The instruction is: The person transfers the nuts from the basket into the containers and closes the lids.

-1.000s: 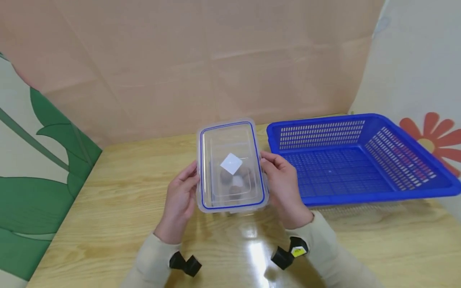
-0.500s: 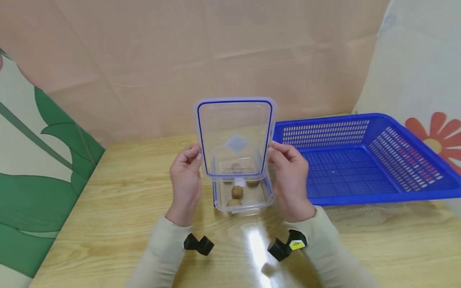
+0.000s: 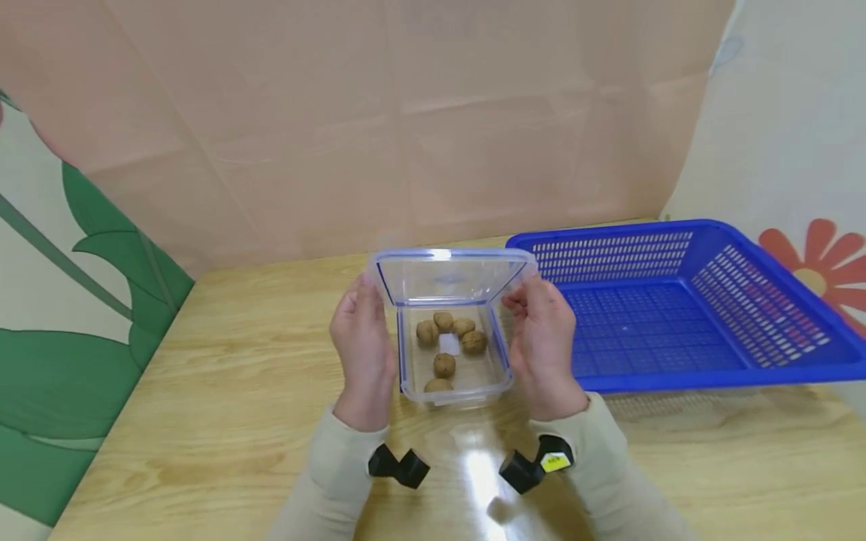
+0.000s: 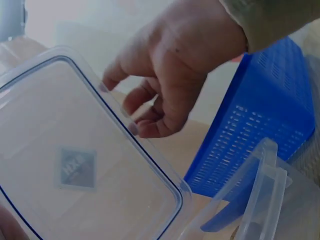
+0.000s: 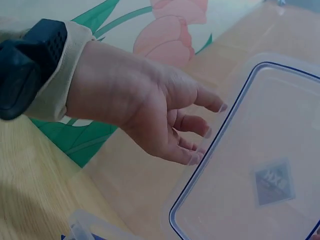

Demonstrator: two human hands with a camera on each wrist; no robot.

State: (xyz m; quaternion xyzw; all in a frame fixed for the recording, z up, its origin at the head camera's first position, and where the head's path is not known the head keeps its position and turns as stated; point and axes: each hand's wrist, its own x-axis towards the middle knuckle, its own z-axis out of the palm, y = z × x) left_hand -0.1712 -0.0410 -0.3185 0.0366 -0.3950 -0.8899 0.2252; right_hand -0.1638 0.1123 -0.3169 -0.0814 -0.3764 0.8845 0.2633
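A clear plastic lid [image 3: 453, 255] with a blue seal line is held tilted up above the back part of a clear food container [image 3: 499, 379]. My left hand [image 3: 361, 342] pinches the lid's left edge, and my right hand [image 3: 546, 342] grips the right edge with thumb and fingers. Several walnuts [image 3: 474, 343] lie in the container, around a white label on its floor. In the left wrist view the right hand [image 4: 170, 70] holds the lid [image 4: 125, 190] by its rim. The right wrist view has the left hand [image 5: 145, 105] at the opposite rim.
A large blue mesh basket [image 3: 629, 323] stands on the wooden table [image 3: 237, 406], right of the container. A beige sheet [image 3: 304, 128] hangs behind, and a wall with printed leaves [image 3: 88, 391] borders the table's left side.
The lid has come up off the container, stood upright, then tilted back and lowered, so the walnuts now show. Both hands have kept hold of its sides throughout; the basket stays in place.
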